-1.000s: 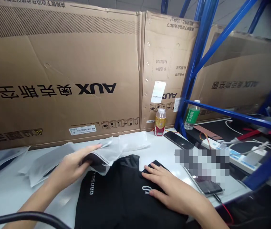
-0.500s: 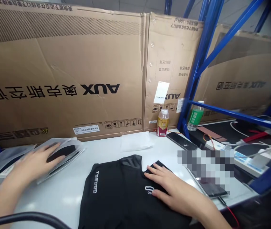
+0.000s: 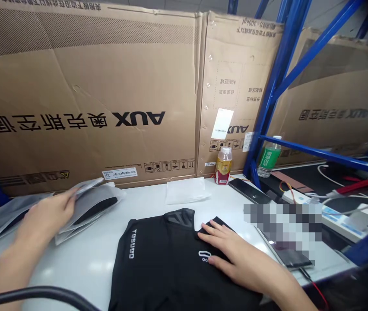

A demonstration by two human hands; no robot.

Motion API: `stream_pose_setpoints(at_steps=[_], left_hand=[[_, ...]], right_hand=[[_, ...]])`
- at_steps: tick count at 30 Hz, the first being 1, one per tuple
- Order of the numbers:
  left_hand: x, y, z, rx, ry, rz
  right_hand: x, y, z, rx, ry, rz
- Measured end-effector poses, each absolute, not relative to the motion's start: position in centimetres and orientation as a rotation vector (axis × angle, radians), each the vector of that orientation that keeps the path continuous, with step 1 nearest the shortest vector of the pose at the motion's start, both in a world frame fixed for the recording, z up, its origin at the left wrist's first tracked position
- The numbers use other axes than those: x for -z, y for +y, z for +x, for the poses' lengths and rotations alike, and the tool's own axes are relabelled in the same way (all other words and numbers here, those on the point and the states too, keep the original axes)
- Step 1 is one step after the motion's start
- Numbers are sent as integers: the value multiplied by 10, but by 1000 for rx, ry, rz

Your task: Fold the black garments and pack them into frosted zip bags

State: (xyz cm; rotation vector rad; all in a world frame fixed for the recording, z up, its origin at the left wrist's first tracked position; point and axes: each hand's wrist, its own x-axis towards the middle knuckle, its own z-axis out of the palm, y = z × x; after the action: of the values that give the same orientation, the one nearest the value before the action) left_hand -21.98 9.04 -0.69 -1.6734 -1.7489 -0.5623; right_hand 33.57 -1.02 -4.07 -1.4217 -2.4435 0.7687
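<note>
A black garment [image 3: 167, 263] with white lettering lies on the white table, its collar area toward the far side. My right hand [image 3: 226, 250] rests on its right part, fingers spread flat. At the left, my left hand [image 3: 49, 216] is closed on the edge of a translucent plastic bag [image 3: 90, 211] with something black inside, its upper layer raised. Another translucent bag [image 3: 5, 218] with dark contents lies to the left, partly behind my left hand. A folded white sheet [image 3: 185, 191] lies beyond the garment.
Large cardboard boxes [image 3: 132, 86] stand behind the white table [image 3: 77, 263]. A yellow-red bottle [image 3: 223, 166], a black phone [image 3: 249, 191] and a blurred-out device are at the right. Beyond the blue rack [image 3: 271, 86] are a green-labelled bottle [image 3: 269, 157] and a power strip [image 3: 339, 222]. A black curved bar crosses the lower left.
My left hand has gone from spread over the plastic bag to gripping its edge, lifting the upper layer. My right hand stays on the garment. The view has shifted slightly.
</note>
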Motion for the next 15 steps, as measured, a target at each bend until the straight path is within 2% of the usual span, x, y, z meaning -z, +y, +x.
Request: stream_pose_setpoints(at_steps=[2,4,7,10,15], left_hand=[[-6,79,-198,645,-1675,-1503],[-18,65,-156,775,-1416,-1460],[-23,42,-70,706,-929,-2048],[-12,24,4,609,-662,-2499],[-7,6,55,656,-645,-2682]], right_hand=[[42,-10,337,-743,-2446,-1410],[42,-11,336,-664,-2413,-1376],[38,-13,331,-456,-2266,-1253],[32,-14,324,-284,-2158,-1120],[30,-13,319,-148,-2205,-1051]])
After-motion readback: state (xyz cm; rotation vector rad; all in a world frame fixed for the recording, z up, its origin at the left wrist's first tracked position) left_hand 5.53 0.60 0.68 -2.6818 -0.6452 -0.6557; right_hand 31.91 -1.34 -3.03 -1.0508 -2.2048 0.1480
